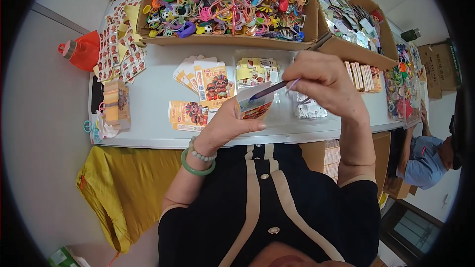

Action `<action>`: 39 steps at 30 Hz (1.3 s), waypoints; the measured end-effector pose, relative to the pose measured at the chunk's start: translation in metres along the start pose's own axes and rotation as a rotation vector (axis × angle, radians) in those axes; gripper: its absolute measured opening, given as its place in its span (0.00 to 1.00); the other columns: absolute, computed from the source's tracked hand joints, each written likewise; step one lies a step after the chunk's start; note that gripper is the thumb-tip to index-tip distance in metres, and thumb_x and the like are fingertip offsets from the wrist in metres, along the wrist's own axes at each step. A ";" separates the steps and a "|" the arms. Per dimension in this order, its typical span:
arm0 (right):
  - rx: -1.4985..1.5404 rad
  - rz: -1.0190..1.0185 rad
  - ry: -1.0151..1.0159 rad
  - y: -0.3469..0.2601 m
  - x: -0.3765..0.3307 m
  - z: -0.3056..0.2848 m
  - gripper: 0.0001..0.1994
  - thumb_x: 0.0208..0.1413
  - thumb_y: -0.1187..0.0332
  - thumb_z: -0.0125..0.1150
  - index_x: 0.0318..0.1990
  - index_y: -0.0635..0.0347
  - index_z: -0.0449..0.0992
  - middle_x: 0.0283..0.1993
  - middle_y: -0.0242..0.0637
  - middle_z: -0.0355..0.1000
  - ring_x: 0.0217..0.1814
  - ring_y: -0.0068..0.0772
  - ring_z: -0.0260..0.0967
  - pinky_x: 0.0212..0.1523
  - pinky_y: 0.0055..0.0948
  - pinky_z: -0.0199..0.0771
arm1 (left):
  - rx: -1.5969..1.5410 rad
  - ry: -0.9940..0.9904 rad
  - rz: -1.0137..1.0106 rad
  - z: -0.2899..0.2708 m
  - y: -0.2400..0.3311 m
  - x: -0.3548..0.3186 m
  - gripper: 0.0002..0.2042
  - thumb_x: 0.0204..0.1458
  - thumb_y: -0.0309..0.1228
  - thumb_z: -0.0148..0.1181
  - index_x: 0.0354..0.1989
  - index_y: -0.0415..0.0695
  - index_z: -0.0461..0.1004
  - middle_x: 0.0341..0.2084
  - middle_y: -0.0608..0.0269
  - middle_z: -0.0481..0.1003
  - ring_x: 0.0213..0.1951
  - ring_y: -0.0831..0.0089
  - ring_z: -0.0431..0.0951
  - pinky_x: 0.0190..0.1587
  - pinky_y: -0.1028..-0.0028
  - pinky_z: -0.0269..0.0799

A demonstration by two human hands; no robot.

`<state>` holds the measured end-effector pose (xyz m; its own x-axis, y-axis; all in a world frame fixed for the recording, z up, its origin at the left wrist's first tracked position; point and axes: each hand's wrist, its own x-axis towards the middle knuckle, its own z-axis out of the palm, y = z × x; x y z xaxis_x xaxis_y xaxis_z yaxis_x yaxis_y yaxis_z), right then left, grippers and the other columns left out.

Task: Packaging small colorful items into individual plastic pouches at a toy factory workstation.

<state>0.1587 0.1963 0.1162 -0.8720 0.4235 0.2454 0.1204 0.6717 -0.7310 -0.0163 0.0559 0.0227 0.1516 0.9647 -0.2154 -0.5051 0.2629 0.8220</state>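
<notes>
Head view shows the left hand [225, 121] fingers wrapped around a small box [255, 105] over the table [158, 91], while the right hand [324, 81], at 3 o'clock from it, pinches a thin stick [269, 90], best slid in slowly and straight.

A packing workshop: a worktable [158, 133] with toy-filled cardboard boxes [227, 39] and stacked flat printed cartons [210, 84].
</notes>
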 end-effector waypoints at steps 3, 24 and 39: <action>-0.067 0.026 -0.075 -0.010 -0.003 0.022 0.09 0.42 0.78 0.63 0.34 0.60 0.76 0.26 0.38 0.66 0.29 0.39 0.67 0.30 0.33 0.65 | 0.014 0.003 0.018 -0.001 -0.003 -0.003 0.28 0.38 0.23 0.72 0.50 0.40 0.67 0.39 0.65 0.73 0.41 0.78 0.73 0.48 0.76 0.68; -0.187 0.051 0.044 -0.020 -0.010 0.056 0.15 0.44 0.82 0.60 0.43 0.63 0.74 0.34 0.41 0.71 0.33 0.40 0.70 0.33 0.32 0.70 | 0.002 -0.110 -0.064 -0.009 -0.017 0.004 0.28 0.41 0.23 0.70 0.53 0.39 0.66 0.44 0.67 0.70 0.46 0.79 0.69 0.52 0.76 0.66; -0.557 -0.218 0.000 -0.018 -0.030 0.068 0.17 0.38 0.75 0.62 0.40 0.62 0.72 0.39 0.39 0.70 0.37 0.39 0.69 0.39 0.31 0.69 | 0.651 -0.142 0.092 0.002 -0.013 0.008 0.20 0.43 0.23 0.68 0.47 0.40 0.71 0.39 0.68 0.73 0.42 0.82 0.71 0.46 0.78 0.69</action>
<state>0.1511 0.1303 0.0788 -0.9048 0.2401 0.3518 0.1695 0.9607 -0.2199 -0.0066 0.0597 0.0115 0.2646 0.9597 -0.0943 0.0868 0.0737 0.9935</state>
